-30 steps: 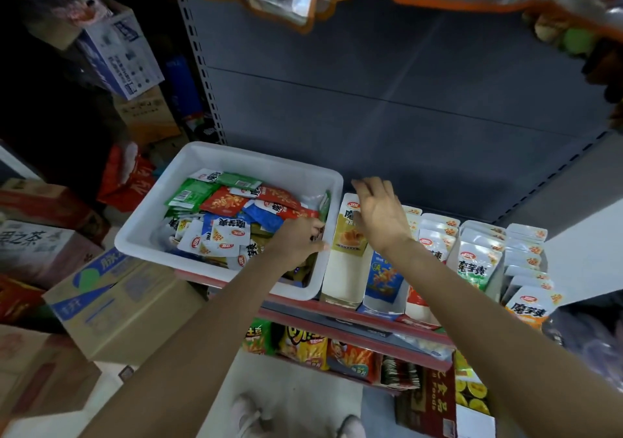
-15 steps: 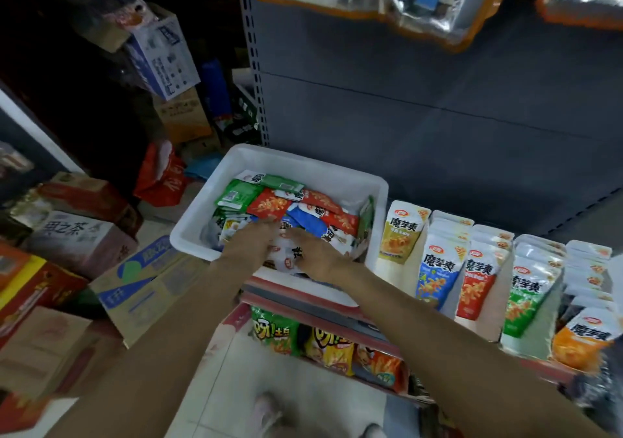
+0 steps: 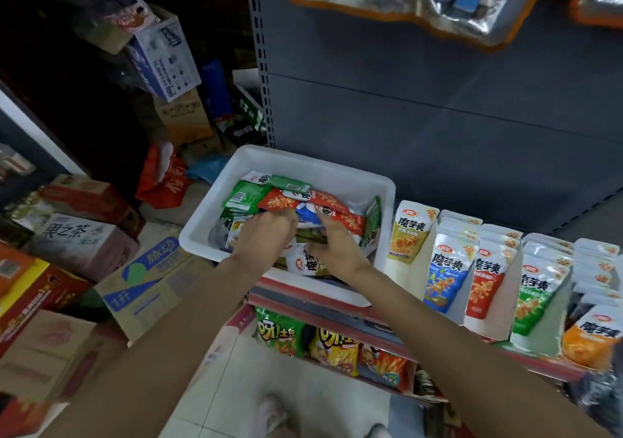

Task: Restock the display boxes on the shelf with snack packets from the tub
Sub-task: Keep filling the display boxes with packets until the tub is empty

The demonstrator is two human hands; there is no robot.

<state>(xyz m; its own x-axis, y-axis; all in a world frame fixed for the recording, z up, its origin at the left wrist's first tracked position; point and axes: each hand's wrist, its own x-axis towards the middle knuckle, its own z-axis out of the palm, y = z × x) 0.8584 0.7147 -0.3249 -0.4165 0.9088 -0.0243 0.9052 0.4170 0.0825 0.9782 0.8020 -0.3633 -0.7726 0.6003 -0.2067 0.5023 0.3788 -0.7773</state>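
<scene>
Change: right hand (image 3: 337, 247) has left the display boxes (image 3: 448, 262), rejoining left hand (image 3: 261, 235) in the white tub (image 3: 290, 164).
Fingers: both curled among snack packets (image 3: 283, 198); actual hold cannot be told.
Meaning: next pick is starting.

One white tub (image 3: 340, 171) sat on the shelf, with two hands in it: the left hand (image 3: 261, 238) and right hand (image 3: 337, 247). Just right of the right fingers (image 3: 328, 223) stood five display boxes (image 3: 413, 235), perhaps more beyond the frame edge. Below the fingers, three chip bags (image 3: 332, 346) showed.
</scene>
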